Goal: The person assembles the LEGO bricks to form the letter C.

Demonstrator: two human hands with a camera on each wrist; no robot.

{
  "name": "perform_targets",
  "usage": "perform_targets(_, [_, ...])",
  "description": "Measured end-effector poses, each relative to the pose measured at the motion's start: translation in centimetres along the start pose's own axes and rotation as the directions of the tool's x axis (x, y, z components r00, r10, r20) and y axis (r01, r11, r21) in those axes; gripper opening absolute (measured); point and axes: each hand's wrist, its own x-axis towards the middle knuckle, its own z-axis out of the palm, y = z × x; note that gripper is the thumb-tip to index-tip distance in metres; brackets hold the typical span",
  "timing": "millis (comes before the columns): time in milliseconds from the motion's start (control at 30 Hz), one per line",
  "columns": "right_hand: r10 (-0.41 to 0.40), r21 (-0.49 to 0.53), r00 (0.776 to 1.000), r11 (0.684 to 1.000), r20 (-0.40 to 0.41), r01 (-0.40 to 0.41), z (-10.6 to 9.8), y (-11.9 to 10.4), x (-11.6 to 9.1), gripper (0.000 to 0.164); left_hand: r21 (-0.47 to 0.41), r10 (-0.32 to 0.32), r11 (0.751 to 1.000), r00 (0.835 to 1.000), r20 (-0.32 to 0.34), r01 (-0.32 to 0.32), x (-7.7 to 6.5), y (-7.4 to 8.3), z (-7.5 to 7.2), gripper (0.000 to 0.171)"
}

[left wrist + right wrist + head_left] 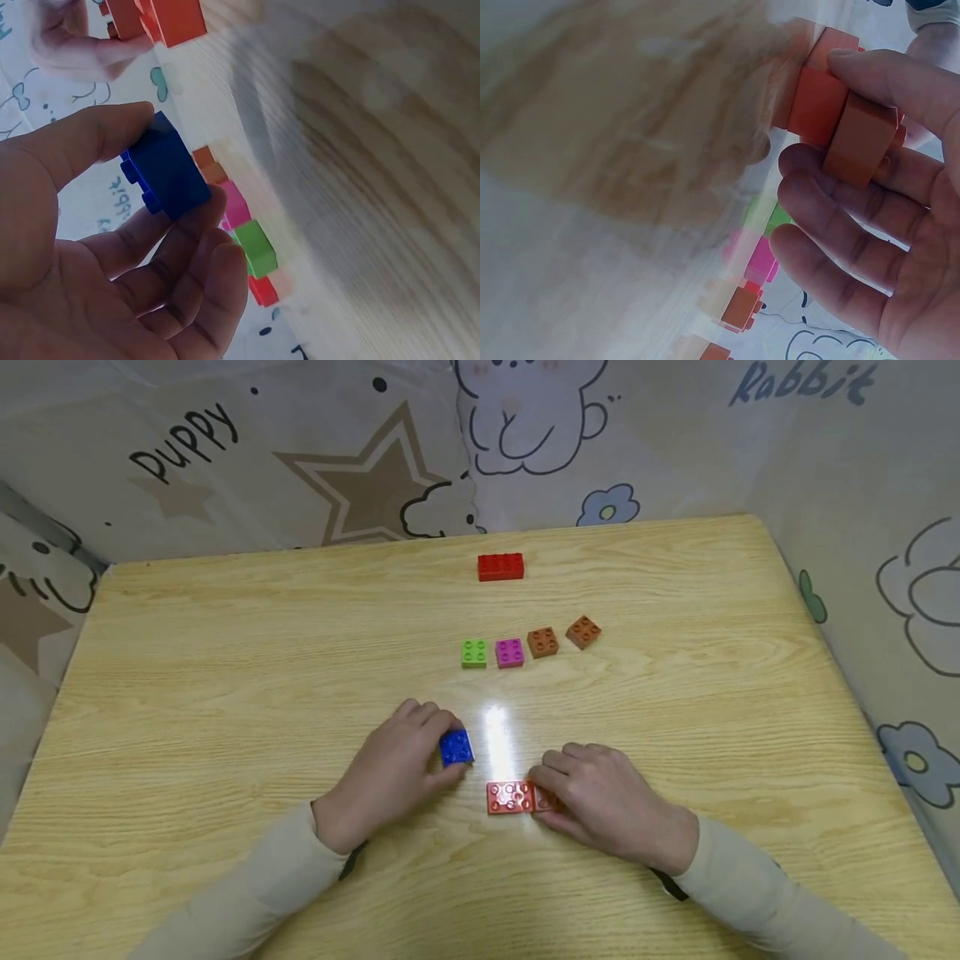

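Desk [225, 652]: wood or wood-look top, visible grain, smooth, semi-gloss, bright glare streak mid-desk. Blue brick [457, 748]: hard plastic, smooth flat faces, round studs on top, slight sheen. Orange brick [506, 797]: plastic, glossiest, white highlights across studs. Held brown brick [861, 142]: plastic, smooth side, duller, near matt. Green brick [474, 654], pink brick [509, 653] and two brown bricks [543, 643]: moulded plastic, studded tops, soft sheen. Red brick [500, 568]: same plastic, studded, smooth front. Wall sheet [697, 452]: printed, thin cloth or plastic film, can't tell which; mostly matt, lightly creased. Sleeves [262, 868]: plain cloth, matt, soft folds. Wrist piece [667, 885]: dull, material unclear.
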Motion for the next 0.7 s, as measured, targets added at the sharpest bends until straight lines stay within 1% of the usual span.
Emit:
perform_targets(200, [-0.002,-0.010,1.000,1.000,-0.007,0.002,0.1,0.0,0.0,0.031,-0.030,0.047,0.999,0.998,0.036,-0.046,-0.6,0.9,0.5,0.040])
perform_targets(333, [-0.002,-0.009,1.000,1.000,-0.012,0.002,0.1,0.0,0.0,0.031,-0.045,0.084,0.996,0.995,0.045,-0.082,-1.0,1.5,0.9,0.038])
perform_targets(567, [-0.005,-0.005,1.000,1.000,-0.018,0.005,0.2,0.1,0.0,0.031,-0.068,0.111,0.992,0.992,0.063,-0.107,-1.3,2.1,1.5,0.036])
perform_targets(700, [-0.006,-0.005,1.000,1.000,-0.017,0.005,0.2,0.0,0.0,0.030,-0.072,0.134,0.989,0.989,0.060,-0.129,-1.3,2.2,1.9,0.034])
